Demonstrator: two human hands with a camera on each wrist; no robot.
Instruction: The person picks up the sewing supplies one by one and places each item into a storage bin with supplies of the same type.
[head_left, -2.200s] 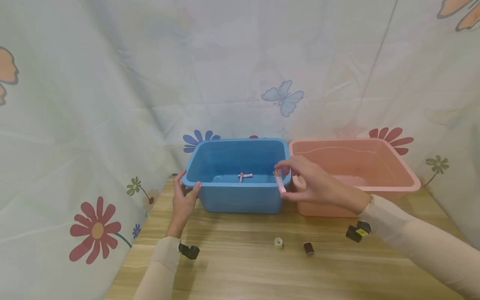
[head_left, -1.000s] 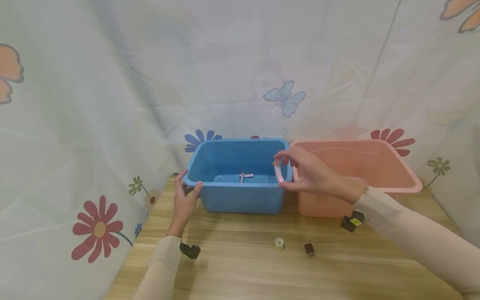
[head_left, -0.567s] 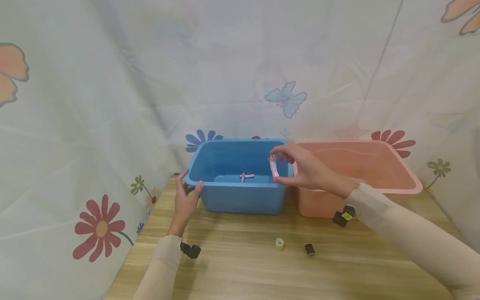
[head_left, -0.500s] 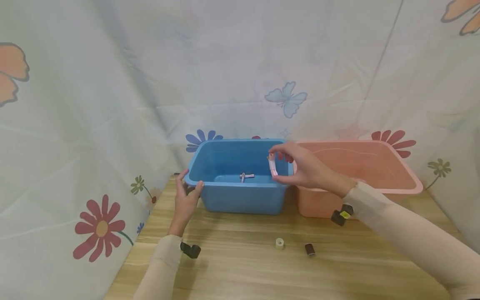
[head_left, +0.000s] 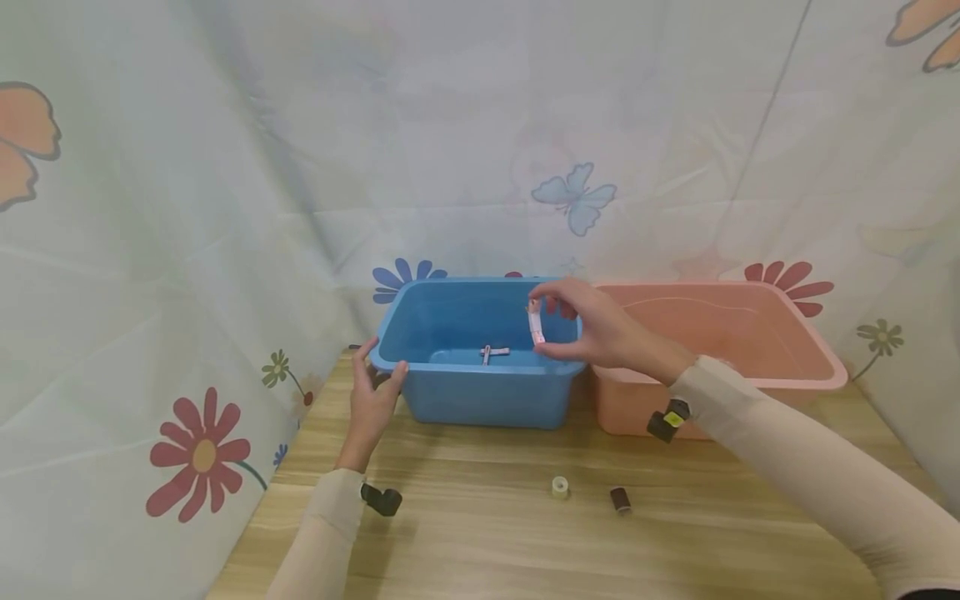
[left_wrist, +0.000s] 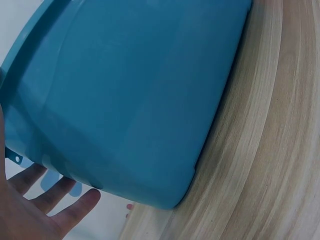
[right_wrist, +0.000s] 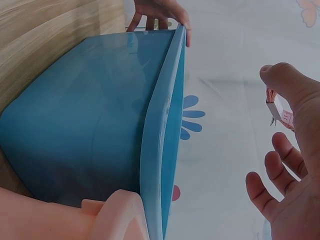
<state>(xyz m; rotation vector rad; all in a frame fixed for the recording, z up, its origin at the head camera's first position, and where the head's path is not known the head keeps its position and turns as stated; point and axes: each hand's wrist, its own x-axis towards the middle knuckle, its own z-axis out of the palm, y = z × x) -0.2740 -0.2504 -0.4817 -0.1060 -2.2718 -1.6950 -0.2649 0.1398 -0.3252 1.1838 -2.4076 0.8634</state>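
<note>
My right hand pinches a small skein of thread upright between thumb and finger, over the right part of the blue plastic bin. In the right wrist view, coppery strands stick out of the skein's white paper band, which has pink print. My left hand grips the blue bin's front left corner, thumb and index finger at the rim. The left wrist view shows its other fingers spread along the outer wall. Inside the blue bin, two slim whitish pieces lie crossed on the floor.
A pink-orange bin stands against the blue bin's right side. On the wooden table in front are a pale thread spool and a dark brown one. A printed curtain hangs close behind the bins.
My right hand has moved left and up with the skein, from the blue bin's right rim to over its inside. The left hand has stayed at the corner.
</note>
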